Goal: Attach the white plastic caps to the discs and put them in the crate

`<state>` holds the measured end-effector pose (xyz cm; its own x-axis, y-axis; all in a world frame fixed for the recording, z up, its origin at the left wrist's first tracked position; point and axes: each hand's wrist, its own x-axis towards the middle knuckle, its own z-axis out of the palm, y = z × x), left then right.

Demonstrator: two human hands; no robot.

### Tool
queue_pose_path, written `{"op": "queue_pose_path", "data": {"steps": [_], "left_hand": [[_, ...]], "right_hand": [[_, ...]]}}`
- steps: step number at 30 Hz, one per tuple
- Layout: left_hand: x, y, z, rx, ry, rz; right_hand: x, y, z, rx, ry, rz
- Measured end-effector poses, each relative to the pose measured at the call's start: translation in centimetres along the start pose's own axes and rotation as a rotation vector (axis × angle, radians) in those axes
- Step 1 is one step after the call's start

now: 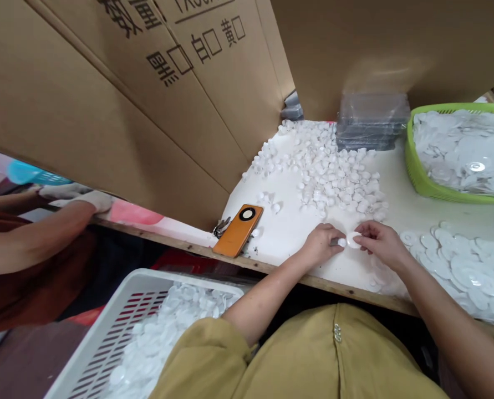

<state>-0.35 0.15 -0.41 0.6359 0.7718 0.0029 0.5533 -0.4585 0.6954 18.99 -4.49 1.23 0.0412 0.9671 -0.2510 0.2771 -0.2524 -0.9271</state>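
Note:
Over the white tabletop near its front edge, my left hand [324, 244] is closed on a small white plastic piece [340, 243]. Close beside it, my right hand [377, 239] pinches a round white disc [353, 239] between thumb and fingers. The two pieces are nearly together; I cannot tell whether they touch. Beyond my hands spreads a heap of small white plastic pieces [338, 172]. To the right of my right hand lies a pile of flat white discs [458, 266].
A green basket [417, 166] of white discs stands back right, beside stacked clear-wrapped packs [371, 119]. An orange phone [238, 233] lies by keys at the table edge. A white basket [105, 343] of white parts is below left. Cardboard [167, 127] walls off a gloved co-worker [42, 233].

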Motion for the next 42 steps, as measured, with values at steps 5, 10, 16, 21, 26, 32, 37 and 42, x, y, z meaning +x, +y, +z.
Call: {"op": "queue_pose_path", "data": {"steps": [5,10,16,21,26,32,37,42], "left_hand": [[0.3,-0.1,0.1,0.034,-0.009,-0.002],[0.4,-0.4,0.0,0.030,-0.019,0.014],[0.6,0.0,-1.7,-0.042,-0.139,0.012],[1.8,0.0,-2.5,-0.091,-0.212,-0.146],[2.8,-0.1,-2.4,0.056,-0.332,-0.135],[2.8,0.5,-2.0,0.053,-0.321,-0.123],[-1.0,0.4,-5.3,-0.204,-0.317,-0.165],[-13.5,-4.2,-15.4,-0.071,-0.484,-0.443]], "right_hand": [[0.9,-0.5,2.2,0.069,-0.047,0.137],[1.7,-0.1,2.8,-0.070,-0.037,0.208],[2.1,-0.3,2.7,-0.133,-0.090,0.238],[2.3,-0.8,2.5,-0.084,-0.160,0.307],[2.9,-1.2,2.0,-0.050,-0.234,0.374],[2.8,-1.4,2.8,-0.047,-0.236,0.371],[0.9,-1.2,0.6,-0.097,-0.172,0.188],[-1.0,1.4,-7.2,-0.706,0.272,0.084]]}}
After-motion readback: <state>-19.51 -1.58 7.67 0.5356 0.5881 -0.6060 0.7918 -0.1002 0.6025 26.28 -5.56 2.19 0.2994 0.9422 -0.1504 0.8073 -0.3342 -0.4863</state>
